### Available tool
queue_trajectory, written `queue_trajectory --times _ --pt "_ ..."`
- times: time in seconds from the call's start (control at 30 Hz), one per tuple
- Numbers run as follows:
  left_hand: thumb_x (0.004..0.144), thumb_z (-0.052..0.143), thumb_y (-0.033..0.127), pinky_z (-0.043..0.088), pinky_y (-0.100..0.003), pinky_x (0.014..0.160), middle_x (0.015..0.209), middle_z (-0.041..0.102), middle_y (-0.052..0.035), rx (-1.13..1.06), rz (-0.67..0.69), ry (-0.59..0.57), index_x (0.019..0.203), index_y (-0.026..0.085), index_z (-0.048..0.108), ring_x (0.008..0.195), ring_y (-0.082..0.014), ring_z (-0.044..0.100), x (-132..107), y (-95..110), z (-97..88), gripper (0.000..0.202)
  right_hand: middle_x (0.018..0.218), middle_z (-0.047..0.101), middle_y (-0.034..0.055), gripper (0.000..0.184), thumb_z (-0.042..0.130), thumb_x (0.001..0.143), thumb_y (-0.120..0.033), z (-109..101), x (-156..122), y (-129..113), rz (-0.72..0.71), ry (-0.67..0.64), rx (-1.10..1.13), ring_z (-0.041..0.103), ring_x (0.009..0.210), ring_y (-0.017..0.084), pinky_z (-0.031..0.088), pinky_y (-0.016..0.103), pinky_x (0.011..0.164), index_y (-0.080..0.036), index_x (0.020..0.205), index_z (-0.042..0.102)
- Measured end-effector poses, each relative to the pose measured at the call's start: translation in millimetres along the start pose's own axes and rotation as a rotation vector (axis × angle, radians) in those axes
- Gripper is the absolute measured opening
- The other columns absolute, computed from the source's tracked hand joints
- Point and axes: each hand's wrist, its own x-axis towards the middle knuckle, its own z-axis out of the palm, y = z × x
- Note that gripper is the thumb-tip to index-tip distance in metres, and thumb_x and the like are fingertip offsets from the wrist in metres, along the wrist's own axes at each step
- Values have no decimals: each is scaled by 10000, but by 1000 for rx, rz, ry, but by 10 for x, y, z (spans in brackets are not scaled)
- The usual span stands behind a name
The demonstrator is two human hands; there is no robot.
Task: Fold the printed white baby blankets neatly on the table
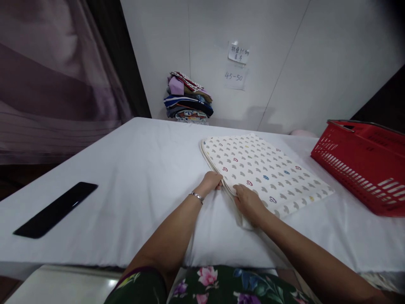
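Note:
A cream cloth printed with small grey, red, blue and yellow motifs lies folded in layers on the white-covered table. My left hand, with a bracelet at the wrist, pinches the cloth's near left edge, where the stacked layers show. Farther along that edge, to the right, my right hand grips the fabric, its thumb on top and its other fingers mostly hidden. Some of the cloth sags below my right hand toward the table's front.
A red plastic basket stands at the right. On the left lies a flat black slab. Behind the table's far edge is a stack of folded clothes against the wall, which bears paper signs. A pinkish curtain hangs at the left.

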Motion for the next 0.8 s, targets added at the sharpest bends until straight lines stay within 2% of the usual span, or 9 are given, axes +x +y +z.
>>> queue_trajectory --times 0.17,0.27,0.4,0.53,0.67,0.8 --pt "728 498 188 378 -191 453 477 523 27 5 -9 -8 550 162 485 399 -77 498 -5 6 -8 181 978 610 101 247 426 818 -121 28 52 53 47 -50 60 566 882 208 367 286 723 -139 1024 562" --pt "726 501 185 382 -193 458 485 529 26 3 -15 -8 552 163 482 405 -79 502 -6 12 -7 176 953 615 74 210 447 810 -125 -13 69 102 69 -27 86 561 873 192 358 270 711 -166 970 576" --pt "730 495 187 387 -205 462 509 550 15 -4 -17 -12 554 162 488 404 -85 505 -3 16 -5 177 950 570 86 188 414 826 -87 -84 56 109 58 48 -51 539 847 189 323 265 621 -168 919 556" --pt "730 500 189 377 -202 452 473 521 22 -6 -19 -10 537 160 485 395 -85 498 -13 21 -2 196 906 560 74 170 406 825 -74 -24 37 81 -18 -32 -91 525 749 169 290 266 591 -167 874 540" --pt "741 508 199 360 -194 438 462 513 29 -7 -29 -14 544 159 481 385 -77 481 -43 51 1 203 890 573 61 172 409 799 -75 76 50 101 -11 -23 9 518 739 158 282 257 602 -170 854 541" --pt "767 494 239 308 -199 399 461 520 15 -2 -61 -43 546 153 483 362 -72 446 -82 92 4 237 816 584 26 140 445 738 -77 76 68 154 16 9 209 510 742 144 304 233 635 -178 779 532"
